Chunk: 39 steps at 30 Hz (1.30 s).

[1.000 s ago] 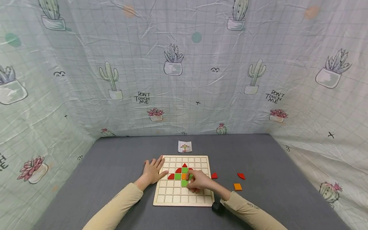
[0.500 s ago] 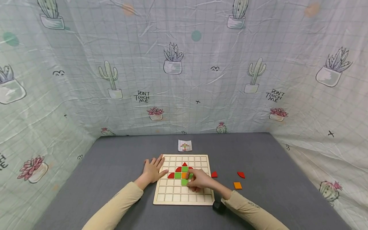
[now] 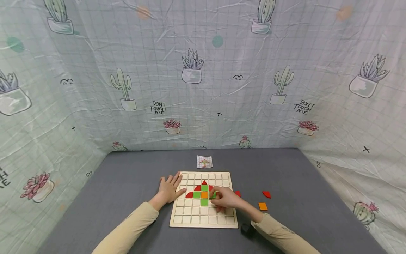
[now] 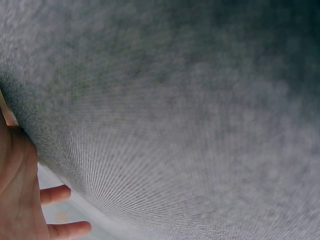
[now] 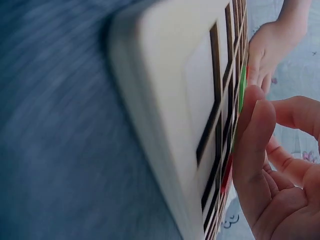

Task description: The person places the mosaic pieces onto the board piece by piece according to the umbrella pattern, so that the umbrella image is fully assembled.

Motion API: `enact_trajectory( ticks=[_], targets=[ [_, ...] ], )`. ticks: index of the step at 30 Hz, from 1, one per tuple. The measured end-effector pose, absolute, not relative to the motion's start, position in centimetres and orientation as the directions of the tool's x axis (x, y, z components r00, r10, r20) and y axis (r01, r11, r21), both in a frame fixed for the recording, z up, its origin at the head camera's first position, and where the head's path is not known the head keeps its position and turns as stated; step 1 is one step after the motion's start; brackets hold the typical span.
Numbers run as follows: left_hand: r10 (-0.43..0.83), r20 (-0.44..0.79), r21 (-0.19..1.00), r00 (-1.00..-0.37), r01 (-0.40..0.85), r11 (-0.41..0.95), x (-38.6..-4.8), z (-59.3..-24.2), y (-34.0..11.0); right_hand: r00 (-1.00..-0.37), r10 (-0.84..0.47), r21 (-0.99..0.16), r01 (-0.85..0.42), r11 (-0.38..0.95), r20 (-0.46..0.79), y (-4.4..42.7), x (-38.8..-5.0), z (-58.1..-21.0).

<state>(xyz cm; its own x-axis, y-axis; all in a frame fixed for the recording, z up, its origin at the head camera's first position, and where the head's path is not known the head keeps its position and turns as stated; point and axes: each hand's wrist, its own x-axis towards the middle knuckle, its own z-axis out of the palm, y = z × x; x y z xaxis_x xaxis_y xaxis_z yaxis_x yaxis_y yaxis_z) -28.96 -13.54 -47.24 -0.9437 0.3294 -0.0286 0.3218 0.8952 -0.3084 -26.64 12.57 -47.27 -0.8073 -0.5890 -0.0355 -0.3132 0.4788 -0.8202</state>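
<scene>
A light wooden grid board [image 3: 187, 220] lies on the table, bearing a pattern of red, green and orange flat pieces. At its left edge my left hand [image 3: 168, 188] rests with fingers spread. My right hand [image 3: 226, 198] is over the right side of the pattern. Its thumb and index finger stand apart, beside a green square [image 3: 204, 202] and over another green square [image 3: 214, 195], partly covered. No piece shows between the fingertips. An orange square [image 3: 204, 194] sits mid-pattern. In the right wrist view, the thumb [image 5: 257, 135] is close to the board; contact is unclear.
A small pattern card [image 3: 204, 162] lies behind the board. To the right are a loose orange square [image 3: 263, 206], a red quarter-round piece [image 3: 266, 194] and another red piece [image 3: 238, 193], partly hidden by my hand. A dark object [image 3: 247, 230] is beneath my right wrist.
My right hand has shifted slightly right, uncovering more of the pattern around the orange square and lower green square. My left hand stays at the board's left edge.
</scene>
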Motion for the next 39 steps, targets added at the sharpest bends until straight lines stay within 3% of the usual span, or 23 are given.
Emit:
enact_trajectory(
  ticks=[6,19,39],
  targets=[
    [0.322,-0.033,-0.359,-0.946,0.312,0.88,-29.0,-47.6,-13.5,-0.801,-0.597,-0.838,-0.296,0.459,-0.044,14.0,-26.3,-46.8],
    [0.324,-0.007,-0.327,-0.946,0.308,0.893,-29.0,-47.5,-13.3,-0.8,-0.598,-0.818,-0.315,0.481,-0.044,17.3,-25.7,-46.1],
    [0.322,0.014,-0.418,-0.947,0.287,0.862,-29.3,-48.3,-13.7,-0.842,-0.526,-0.828,-0.204,0.522,-0.124,23.6,-25.1,-45.9]
  ],
)
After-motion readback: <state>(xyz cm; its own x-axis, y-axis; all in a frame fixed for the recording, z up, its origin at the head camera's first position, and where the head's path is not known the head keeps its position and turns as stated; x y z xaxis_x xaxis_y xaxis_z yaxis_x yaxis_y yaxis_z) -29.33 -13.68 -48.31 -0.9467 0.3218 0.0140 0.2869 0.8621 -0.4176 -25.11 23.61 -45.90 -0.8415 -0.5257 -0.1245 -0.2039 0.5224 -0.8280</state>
